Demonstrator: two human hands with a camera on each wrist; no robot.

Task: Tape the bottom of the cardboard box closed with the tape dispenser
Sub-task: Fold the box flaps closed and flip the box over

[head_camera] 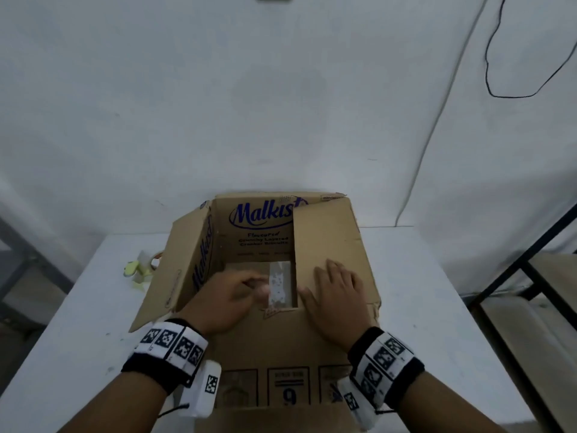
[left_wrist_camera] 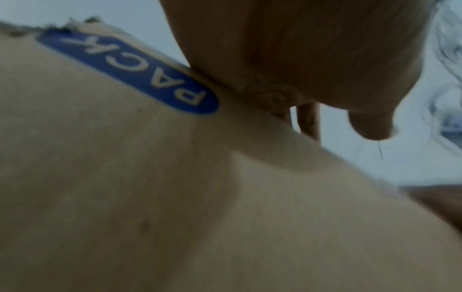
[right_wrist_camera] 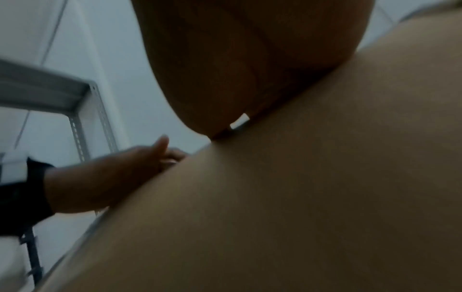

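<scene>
cardboard box (head_camera: 327, 245) stands on the white table (head_camera: 437, 292), brown with blue "malkist" print, its right flap folded flat and its left flap raised. the right hand (head_camera: 335, 295) lies on the folded flap, fingers straight and spread. the left hand (head_camera: 228, 300) reaches into the box opening; whether its fingers hold something, i cannot tell. the tape dispenser (head_camera: 140, 268) lies just left of the box.

"Malkist" inside cardboard box (head_camera: 265, 232), "6" outside, "PACK" blue label (left_wrist_camera: 130, 73)
</scene>
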